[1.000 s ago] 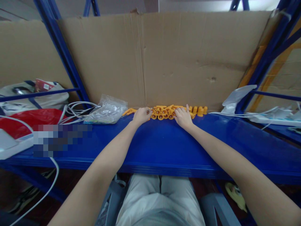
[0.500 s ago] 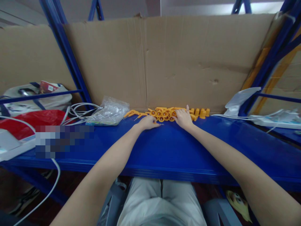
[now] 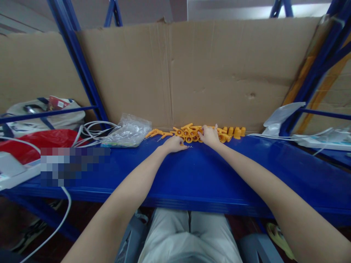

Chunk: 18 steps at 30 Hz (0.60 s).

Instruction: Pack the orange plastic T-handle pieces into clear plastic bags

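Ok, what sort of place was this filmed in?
Probably a small workshop: a blue metal rack shelf serving as worktop, brown cardboard sheeting behind it, and small orange plastic parts.

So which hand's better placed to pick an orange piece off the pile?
Right, probably. The right hand is on the orange pile; the left hand is at its near left side, apparently occupied holding one piece.

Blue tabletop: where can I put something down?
Bare patches: between the left forearm and right forearm; and beyond the right forearm, before the white cables. Crowded: the back, with orange pieces, left hand and right hand; left, with the plastic bag and red bag.
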### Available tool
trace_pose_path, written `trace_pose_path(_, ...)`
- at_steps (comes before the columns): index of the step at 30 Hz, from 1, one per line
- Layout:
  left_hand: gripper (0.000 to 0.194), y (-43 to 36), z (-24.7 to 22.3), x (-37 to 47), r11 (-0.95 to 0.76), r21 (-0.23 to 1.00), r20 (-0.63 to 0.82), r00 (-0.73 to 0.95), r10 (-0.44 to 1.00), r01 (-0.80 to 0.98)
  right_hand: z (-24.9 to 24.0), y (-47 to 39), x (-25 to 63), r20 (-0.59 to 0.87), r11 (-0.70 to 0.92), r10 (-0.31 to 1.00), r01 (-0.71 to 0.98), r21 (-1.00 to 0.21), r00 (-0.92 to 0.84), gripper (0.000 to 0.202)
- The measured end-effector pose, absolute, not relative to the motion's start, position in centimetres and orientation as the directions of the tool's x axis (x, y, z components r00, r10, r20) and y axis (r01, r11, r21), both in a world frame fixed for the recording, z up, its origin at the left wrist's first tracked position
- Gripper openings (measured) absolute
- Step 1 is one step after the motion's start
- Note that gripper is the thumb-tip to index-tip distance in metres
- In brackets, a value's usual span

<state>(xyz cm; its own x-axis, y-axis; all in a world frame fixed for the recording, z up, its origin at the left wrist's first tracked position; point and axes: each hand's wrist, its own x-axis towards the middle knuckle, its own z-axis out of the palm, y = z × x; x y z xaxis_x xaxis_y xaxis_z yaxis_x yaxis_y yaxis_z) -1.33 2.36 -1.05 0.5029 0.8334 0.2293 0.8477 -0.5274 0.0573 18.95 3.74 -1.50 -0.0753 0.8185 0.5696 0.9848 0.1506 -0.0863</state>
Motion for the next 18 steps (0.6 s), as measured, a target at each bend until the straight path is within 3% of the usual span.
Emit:
trace_pose_path(8,0.031,2.4,-1.2,-1.3,-0.547,0.07,0.224,0.521,0.823,0.834,-1.4,3.7,18.2,0.514,0.121,0.857,0.985,-0.126,-0.04,0.028)
trace_pose_path(14,0.029,2.4,-1.1,-1.3,-0.539,0.096,0.212,0.511,0.833,0.837,-0.1,4.4,20.1,0.555,0.218,0.821,0.972,-0.087,-0.135,0.033)
trace_pose_path(18,0.027,2.3,-1.0,-1.2,-0.54,0.098,0.209,0.513,0.833,0.836,2.0,5.3,24.1,0.585,0.101,0.811,0.987,-0.128,-0.007,0.032)
